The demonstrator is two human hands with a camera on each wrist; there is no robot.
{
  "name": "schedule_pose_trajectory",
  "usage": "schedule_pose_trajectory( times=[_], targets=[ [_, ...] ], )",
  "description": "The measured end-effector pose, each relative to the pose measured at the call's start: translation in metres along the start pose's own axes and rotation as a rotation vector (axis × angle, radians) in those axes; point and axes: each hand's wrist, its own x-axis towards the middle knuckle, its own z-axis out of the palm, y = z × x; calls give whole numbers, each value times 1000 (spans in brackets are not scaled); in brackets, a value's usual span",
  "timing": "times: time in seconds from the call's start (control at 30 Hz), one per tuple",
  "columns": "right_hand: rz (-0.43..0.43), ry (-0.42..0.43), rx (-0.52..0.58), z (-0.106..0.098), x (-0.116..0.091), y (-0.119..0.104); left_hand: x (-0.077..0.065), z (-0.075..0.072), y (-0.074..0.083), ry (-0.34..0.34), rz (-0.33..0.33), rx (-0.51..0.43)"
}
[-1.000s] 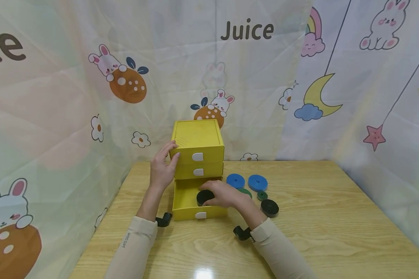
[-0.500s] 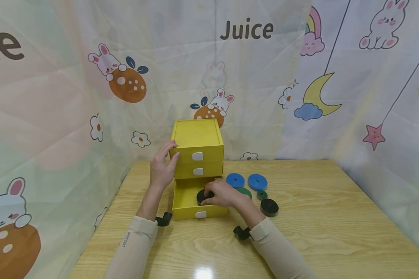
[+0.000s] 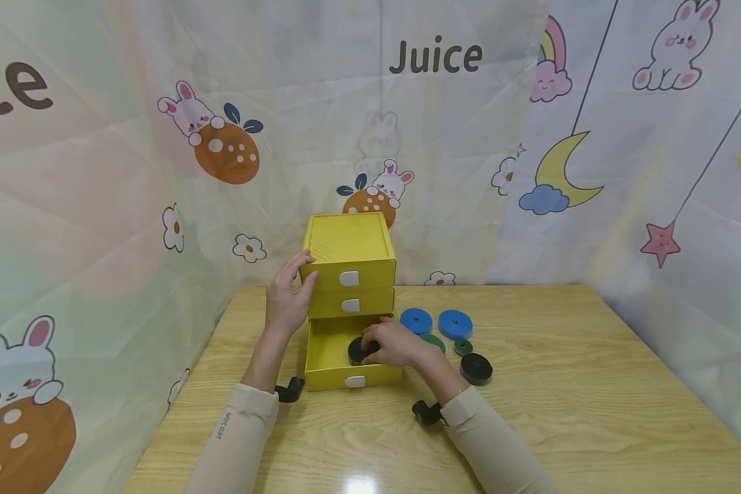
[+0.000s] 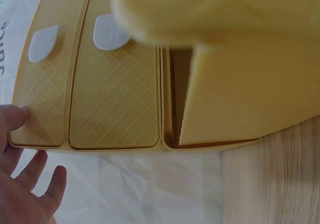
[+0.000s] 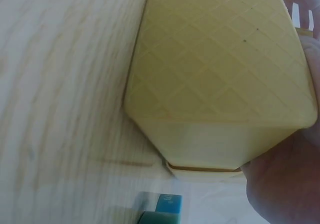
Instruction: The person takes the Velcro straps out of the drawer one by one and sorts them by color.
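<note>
A yellow drawer cabinet [image 3: 348,237] with white pull tabs stands on the table, its bottom drawer [image 3: 327,343] pulled out. My left hand [image 3: 286,295] holds the cabinet's upper left corner, thumb on the top drawer's front. In the left wrist view, the thumb lies on that front and the fingers are by the side wall. Inside the bottom drawer, my right hand [image 3: 394,343] grips a thick black roll [image 3: 355,351], partly hidden by the fingers. In the right wrist view the drawer's side hides the roll, and part of the hand [image 5: 280,179] shows at the right.
Right of the cabinet lie two blue rolls [image 3: 454,324], a green roll [image 3: 432,341] partly behind my right hand, a small green roll [image 3: 463,346] and another black roll [image 3: 476,368]. Black wrist cameras [image 3: 428,413] sit at both wrists. A printed curtain hangs behind the table.
My right fingers have drawn in closer over the black roll inside the drawer. The left hand and the cabinet stay where they were.
</note>
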Motion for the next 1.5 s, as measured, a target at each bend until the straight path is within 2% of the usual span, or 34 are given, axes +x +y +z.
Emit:
schedule_pose_trajectory(
  times=[0.37, 0.97, 1.37, 1.5],
  targets=[
    [28, 32, -21, 2, 1, -3, -1, 0, 1, -6, -12, -4],
    [39, 25, -55, 3, 2, -3, -1, 0, -1, -2, -13, 11],
    [38, 29, -12, 2, 0, 1, 0, 0, 0, -2, -6, 4],
    [32, 35, 43, -2, -2, 1, 0, 0, 1, -2, -15, 5]
  ],
)
